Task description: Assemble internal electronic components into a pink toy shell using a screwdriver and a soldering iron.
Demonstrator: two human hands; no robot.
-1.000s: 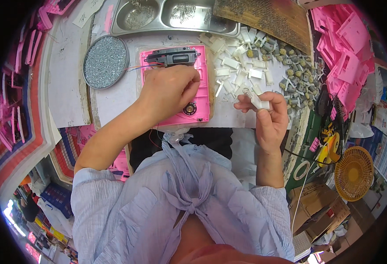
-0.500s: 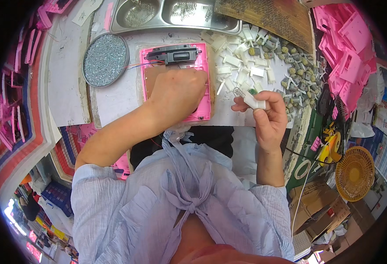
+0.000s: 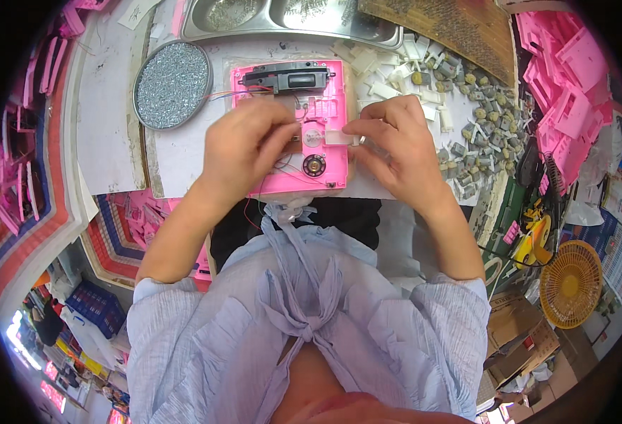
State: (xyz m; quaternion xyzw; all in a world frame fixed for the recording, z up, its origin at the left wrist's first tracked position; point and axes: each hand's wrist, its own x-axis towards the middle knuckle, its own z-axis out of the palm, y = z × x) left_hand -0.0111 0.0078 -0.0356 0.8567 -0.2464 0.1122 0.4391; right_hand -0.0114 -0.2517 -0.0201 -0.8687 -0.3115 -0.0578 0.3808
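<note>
A pink plastic casing [image 3: 335,106] lies open on the table in front of me. Across its far end sits a long black module [image 3: 289,79] with coloured wires, and a small round black speaker [image 3: 314,165] is nearer to me. From the right, my right hand [image 3: 404,147] pinches a small white plastic piece [image 3: 338,138] at the casing's right side. My left hand [image 3: 248,145] is over the casing's left part, thumb and forefinger closed together; what they hold, if anything, is too small to make out. Thin wires run beneath its fingers.
A round tray of small metal screws [image 3: 173,85] stands left of the casing. White plastic pieces [image 3: 381,88] and many small grey motors [image 3: 491,116] are heaped to the right. A metal compartment tray [image 3: 289,35] and a brown board [image 3: 445,35] lie behind; pink parts [image 3: 572,92] pile up far right.
My left hand has moved left, uncovering the speaker and the casing's middle. My right hand has brought the white plastic piece leftward onto the casing's right side. The view has shifted slightly.
</note>
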